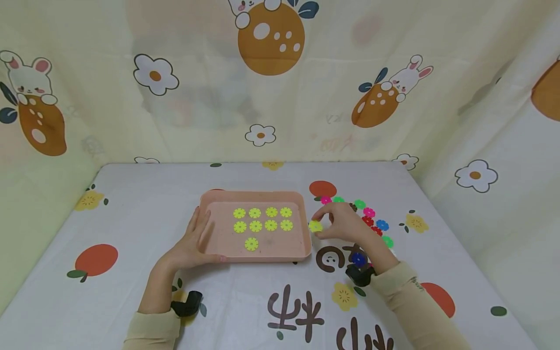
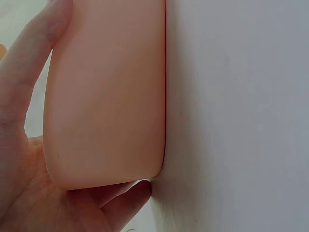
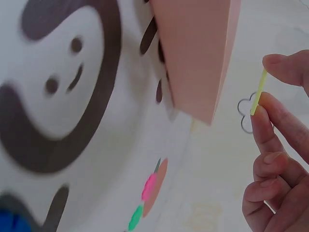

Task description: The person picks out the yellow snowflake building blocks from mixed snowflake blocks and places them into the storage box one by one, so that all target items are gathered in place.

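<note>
A shallow pink tray (image 1: 271, 253) lies on the table with several yellow-green flower-shaped discs (image 1: 251, 244) in it, two rows and one disc below them. My left hand (image 1: 190, 245) grips the tray's left end, thumb along the front wall and fingers along the left side. In the left wrist view the tray's wall (image 2: 106, 106) sits between thumb and fingers. Just beyond the tray's right edge, my right hand (image 1: 343, 222) pinches one more yellow-green disc (image 1: 315, 226). The right wrist view shows that disc (image 3: 259, 92) edge-on between thumb and fingertips.
Loose flower-shaped discs in pink (image 1: 369, 213), green (image 1: 359, 204), red (image 1: 368, 221) and light blue (image 1: 382, 225) lie beyond and right of my right hand. A dark blue disc (image 1: 358, 259) lies near the right wrist. A printed cloth covers the table; a curtain (image 1: 197, 116) hangs behind.
</note>
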Available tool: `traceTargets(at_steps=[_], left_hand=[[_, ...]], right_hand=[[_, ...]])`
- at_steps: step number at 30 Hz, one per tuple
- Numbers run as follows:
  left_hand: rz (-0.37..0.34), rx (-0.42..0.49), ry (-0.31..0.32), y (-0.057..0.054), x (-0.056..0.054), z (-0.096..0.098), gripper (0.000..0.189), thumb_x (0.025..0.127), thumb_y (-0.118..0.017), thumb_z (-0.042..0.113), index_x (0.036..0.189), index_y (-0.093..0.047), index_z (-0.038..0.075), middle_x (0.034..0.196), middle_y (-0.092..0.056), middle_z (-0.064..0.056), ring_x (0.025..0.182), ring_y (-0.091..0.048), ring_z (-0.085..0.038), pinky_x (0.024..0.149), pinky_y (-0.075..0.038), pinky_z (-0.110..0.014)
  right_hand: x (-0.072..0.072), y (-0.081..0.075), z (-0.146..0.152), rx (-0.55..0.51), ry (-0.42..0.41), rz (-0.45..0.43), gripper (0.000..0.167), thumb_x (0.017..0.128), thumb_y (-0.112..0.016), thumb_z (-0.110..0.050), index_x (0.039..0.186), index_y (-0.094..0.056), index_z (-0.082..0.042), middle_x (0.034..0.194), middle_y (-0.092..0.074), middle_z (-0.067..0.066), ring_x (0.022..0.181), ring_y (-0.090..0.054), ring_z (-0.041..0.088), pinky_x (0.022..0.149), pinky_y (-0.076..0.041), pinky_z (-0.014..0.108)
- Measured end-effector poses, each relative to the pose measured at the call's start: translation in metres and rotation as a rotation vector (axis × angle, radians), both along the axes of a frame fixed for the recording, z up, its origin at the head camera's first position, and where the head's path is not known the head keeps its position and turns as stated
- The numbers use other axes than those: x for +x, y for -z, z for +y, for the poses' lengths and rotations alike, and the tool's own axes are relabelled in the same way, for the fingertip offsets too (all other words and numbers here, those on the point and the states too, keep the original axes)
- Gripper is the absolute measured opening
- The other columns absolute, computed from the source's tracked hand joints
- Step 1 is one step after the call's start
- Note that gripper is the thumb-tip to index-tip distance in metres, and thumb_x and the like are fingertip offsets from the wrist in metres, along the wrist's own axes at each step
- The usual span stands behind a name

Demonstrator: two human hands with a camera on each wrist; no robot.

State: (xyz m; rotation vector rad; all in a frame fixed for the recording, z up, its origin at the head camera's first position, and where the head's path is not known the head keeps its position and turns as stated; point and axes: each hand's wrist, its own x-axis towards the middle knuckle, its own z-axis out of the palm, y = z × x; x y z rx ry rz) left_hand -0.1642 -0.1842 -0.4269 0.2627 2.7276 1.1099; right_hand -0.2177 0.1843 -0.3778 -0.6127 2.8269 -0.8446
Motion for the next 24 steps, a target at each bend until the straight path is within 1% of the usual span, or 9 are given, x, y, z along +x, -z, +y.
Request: traceTargets(at_steps=[6, 11, 14, 16, 20, 22, 24], left_hand=[[0.002, 0.012, 0.0, 0.001, 0.0, -0.001, 0.124, 0.06, -0.08, 0.05, 0.148, 0.0, 0.018, 0.15, 0.018, -0.014, 0.136, 0.005, -0.04, 0.099, -0.018, -0.064], [0.002, 0.014, 0.003, 0.002, -0.001, -0.001, 0.123, 0.06, -0.08, 0.051, 0.148, 0.0, 0.019, 0.15, 0.018, -0.013, 0.136, 0.006, -0.04, 0.098, -0.018, -0.065], [0.004, 0.015, 0.005, 0.003, -0.001, -0.001, 0.123, 0.06, -0.08, 0.051, 0.148, 0.0, 0.02, 0.15, 0.018, -0.013, 0.136, 0.006, -0.04, 0.098, -0.017, -0.065], [0.005, 0.016, 0.005, 0.003, -0.002, -0.001, 0.122, 0.06, -0.08, 0.051, 0.148, 0.0, 0.021, 0.15, 0.018, -0.013, 0.136, 0.005, -0.04, 0.098, -0.018, -0.065], [0.004, 0.018, 0.006, 0.002, -0.002, -0.001, 0.122, 0.06, -0.08, 0.051, 0.148, -0.001, 0.019, 0.15, 0.017, -0.014, 0.136, 0.004, -0.041, 0.098, -0.018, -0.065], [0.004, 0.021, 0.007, 0.002, -0.001, -0.001, 0.122, 0.06, -0.08, 0.05, 0.148, -0.002, 0.018, 0.15, 0.017, -0.014, 0.136, 0.004, -0.042, 0.098, -0.018, -0.065], [0.004, 0.023, 0.007, 0.001, -0.001, -0.001, 0.122, 0.06, -0.08, 0.05, 0.148, -0.002, 0.018, 0.15, 0.017, -0.014, 0.136, 0.004, -0.042, 0.098, -0.018, -0.065]], right_hand=[[-0.003, 0.002, -0.017, -0.025, -0.036, -0.015, 0.034, 0.065, -0.083, -0.021, 0.094, -0.07, -0.01, 0.087, -0.064, -0.003, 0.077, -0.051, 0.027, 0.057, -0.045, 0.028], [-0.006, 0.006, -0.032, -0.034, -0.051, -0.034, 0.032, 0.064, -0.083, -0.02, 0.092, -0.07, -0.011, 0.083, -0.063, -0.005, 0.072, -0.049, 0.022, 0.055, -0.044, 0.028], [-0.006, 0.008, -0.041, -0.05, -0.051, -0.058, 0.031, 0.065, -0.082, -0.019, 0.092, -0.07, -0.011, 0.084, -0.063, -0.005, 0.073, -0.049, 0.02, 0.057, -0.044, 0.028], [-0.006, 0.01, -0.046, -0.061, -0.053, -0.072, 0.03, 0.065, -0.082, -0.019, 0.091, -0.07, -0.011, 0.085, -0.062, -0.005, 0.073, -0.049, 0.02, 0.057, -0.044, 0.027], [-0.006, 0.013, -0.058, -0.048, -0.067, -0.09, 0.03, 0.064, -0.082, -0.021, 0.091, -0.07, -0.013, 0.081, -0.061, -0.005, 0.071, -0.048, 0.019, 0.054, -0.042, 0.027], [-0.006, 0.015, -0.063, -0.047, -0.074, -0.097, 0.03, 0.064, -0.082, -0.022, 0.091, -0.071, -0.014, 0.081, -0.061, -0.005, 0.07, -0.049, 0.021, 0.053, -0.043, 0.027], [-0.007, 0.017, -0.068, -0.053, -0.082, -0.101, 0.03, 0.063, -0.083, -0.022, 0.09, -0.071, -0.014, 0.082, -0.062, -0.006, 0.073, -0.051, 0.021, 0.055, -0.045, 0.026]])
